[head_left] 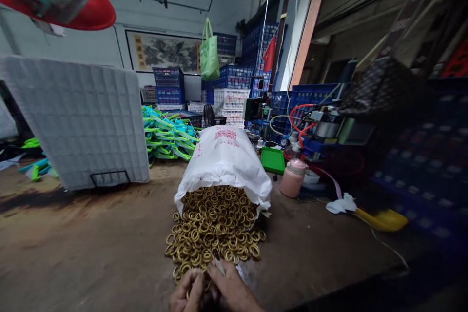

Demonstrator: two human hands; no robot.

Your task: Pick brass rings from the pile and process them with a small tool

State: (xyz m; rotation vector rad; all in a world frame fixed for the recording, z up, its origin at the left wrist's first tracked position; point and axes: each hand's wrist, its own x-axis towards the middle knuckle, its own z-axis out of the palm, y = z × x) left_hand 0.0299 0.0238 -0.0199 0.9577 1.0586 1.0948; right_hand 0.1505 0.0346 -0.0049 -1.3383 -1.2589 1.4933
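Note:
A white woven sack [228,158] with red print lies on its side on the table, its mouth towards me. Many brass-coloured rings [212,239] spill out of it in a heap. At the near edge of this heap, my left hand [187,288] is closed, with part of a ring showing at its curled fingers. Close beside it my right hand [231,286] is closed around a thin pale blade-like tool [220,267] that sticks out between thumb and fingers. What lies between the two hands is dark and partly hidden.
On the left stands a quilted white panel [106,122], with green and blue plastic pieces [170,134] piled behind it. To the right are a pink flask [293,178], a green tray [272,160] and a yellow scoop [383,219]. A red lamp shade [98,9] hangs upper left.

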